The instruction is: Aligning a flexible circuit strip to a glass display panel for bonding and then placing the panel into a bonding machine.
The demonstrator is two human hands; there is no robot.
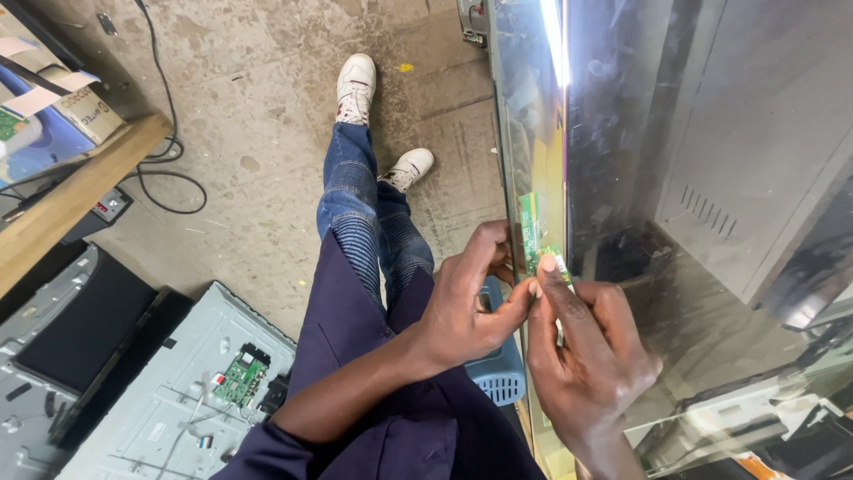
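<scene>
The right hand had its fingers pressed together, pinching the small green strip at the edge of the big shiny screen. Just beside it, the left hand curled, its thumb touching the right fingers.

The panel is glossy and mirror-smooth. At its left edge a green circuit strip looks matt. The floor is rough, stained concrete. Jeans are ribbed denim; the shelf is bare wood; the chassis is dull grey metal.
</scene>
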